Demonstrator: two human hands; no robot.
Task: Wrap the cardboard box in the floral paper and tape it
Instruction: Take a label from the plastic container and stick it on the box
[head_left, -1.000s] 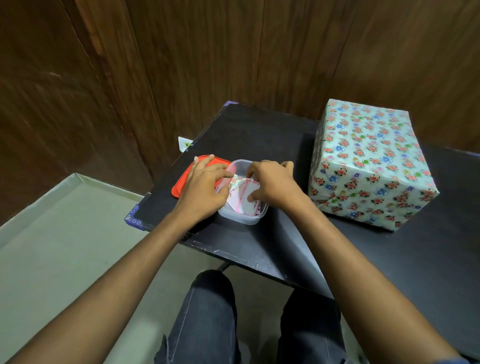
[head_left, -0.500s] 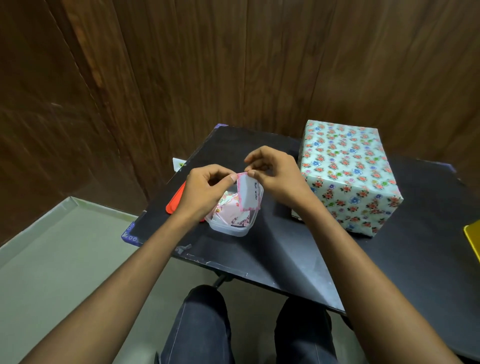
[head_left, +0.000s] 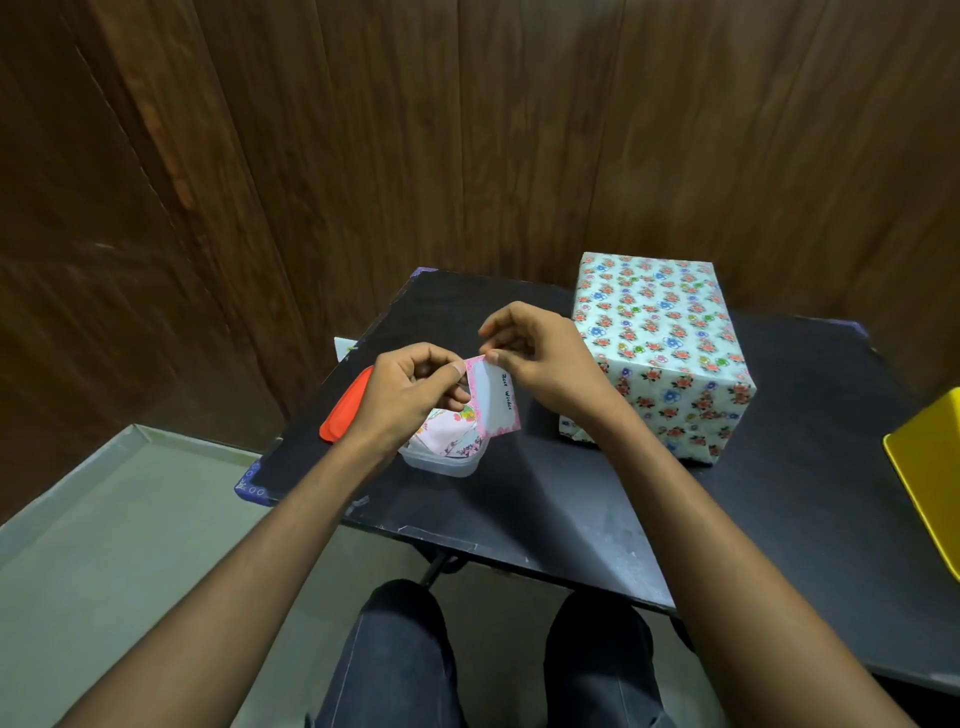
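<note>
Wrapping looks finished on the cardboard box (head_left: 657, 353), fully covered in floral paper, while a greeting tag (head_left: 494, 397) is pinched between left hand (head_left: 410, 395) and right hand (head_left: 545, 358), seemingly still to be attached

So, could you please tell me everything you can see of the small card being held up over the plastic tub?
The card is a small paper rectangle with a pink floral border and a pale blank centre, with handwriting along one edge that seems to read "Best Wishes". It is held upright and slightly tilted above the clear tub. The left hand pinches its left edge, and the right hand pinches its top corner.
</note>
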